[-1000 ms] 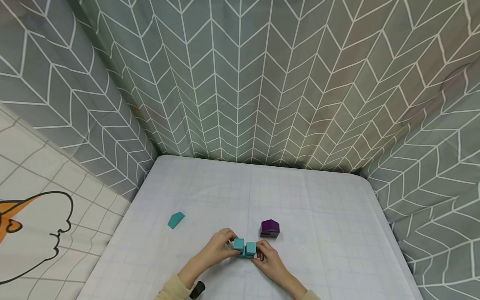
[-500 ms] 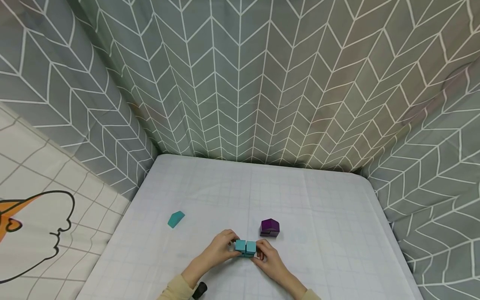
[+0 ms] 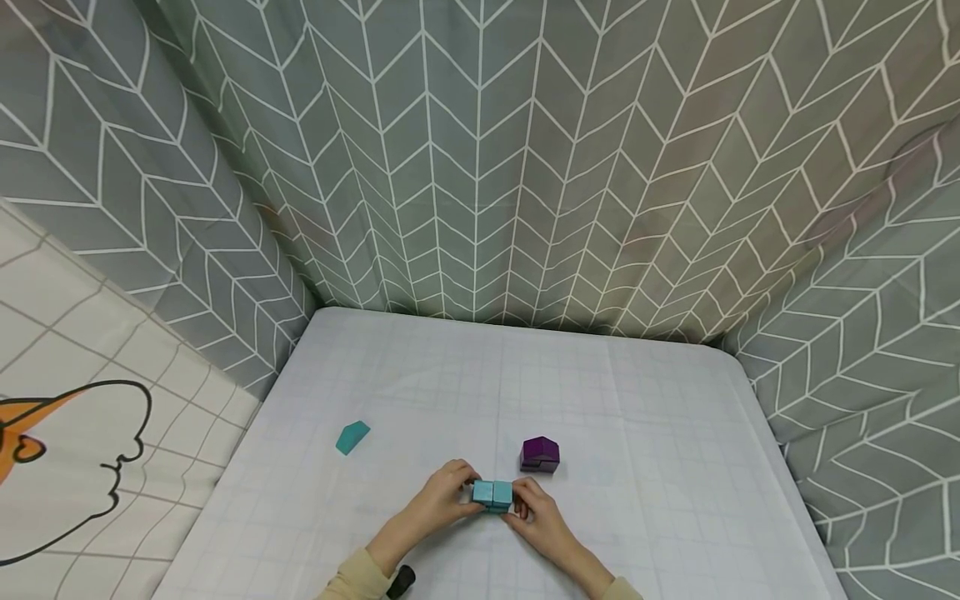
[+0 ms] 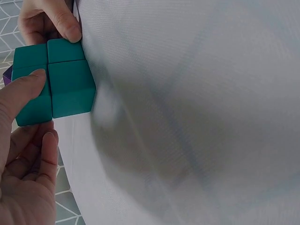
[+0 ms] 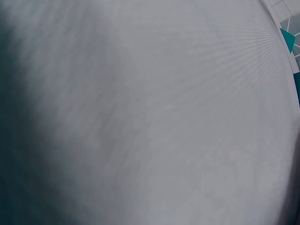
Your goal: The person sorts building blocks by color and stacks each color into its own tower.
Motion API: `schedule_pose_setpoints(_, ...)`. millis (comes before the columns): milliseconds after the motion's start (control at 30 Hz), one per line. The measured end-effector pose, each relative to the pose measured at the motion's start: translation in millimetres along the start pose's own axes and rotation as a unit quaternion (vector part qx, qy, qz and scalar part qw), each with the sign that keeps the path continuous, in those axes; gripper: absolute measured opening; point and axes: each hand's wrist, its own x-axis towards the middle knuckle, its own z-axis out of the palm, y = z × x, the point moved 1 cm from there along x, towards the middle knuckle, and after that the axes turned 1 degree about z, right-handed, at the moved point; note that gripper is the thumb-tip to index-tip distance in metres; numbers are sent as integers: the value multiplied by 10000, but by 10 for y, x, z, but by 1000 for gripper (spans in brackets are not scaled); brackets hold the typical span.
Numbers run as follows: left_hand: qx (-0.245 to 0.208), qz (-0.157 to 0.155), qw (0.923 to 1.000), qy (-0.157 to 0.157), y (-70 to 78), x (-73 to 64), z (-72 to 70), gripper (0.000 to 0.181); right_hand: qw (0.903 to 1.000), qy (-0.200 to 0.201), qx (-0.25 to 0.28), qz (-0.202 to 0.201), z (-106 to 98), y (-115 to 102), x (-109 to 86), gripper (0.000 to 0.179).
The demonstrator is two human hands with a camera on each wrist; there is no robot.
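Note:
In the middle near the front of the table, teal blocks (image 3: 492,495) stand together as one compact body with thin seams between them. My left hand (image 3: 444,493) pinches its left part; the left wrist view shows the thumb (image 4: 35,80) flat on the teal face (image 4: 72,89) and fingers below. From the other side, my right hand (image 3: 542,521) grips the right part between thumb and fingers. In the right wrist view only a teal edge (image 5: 297,86) shows at the right border, and that hand's fingers are mostly out of frame.
A purple block (image 3: 540,456) sits just behind my right hand. Farther left lies a loose teal angular piece (image 3: 352,437). The table (image 3: 645,400) has a white cloth, with patterned curtains (image 3: 480,167) around it. A black cylindrical thing (image 3: 401,581) is by my left wrist.
My left hand has moved slightly right with its teal block. The gap between the two teal tops has narrowed to a thin seam. My right hand has stayed nearly still.

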Motion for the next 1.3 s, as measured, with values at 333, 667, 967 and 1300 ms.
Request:
schedule_pose_setpoints(333, -30, 20, 10000, -44, 13, -1, -21, 33, 9999, -55, -112, 56, 86, 232, -83, 36)
schedule_pose_setpoints(667, 385, -28, 9992, -145, 0, -26, -153, 39, 9999, -61, -108, 94, 92, 240, -84, 36)
schedule_pose_setpoints(967, 651, -376, 9970, 162, -157, -136, -355, 43, 9999, 37, -17, 162, -12, -78, 45, 37)
schedule_pose_setpoints(1300, 1103, -953, 9788, 1442, -507, -169, -815, 44, 9997, -116, -66, 204, 95, 276, -111, 34)
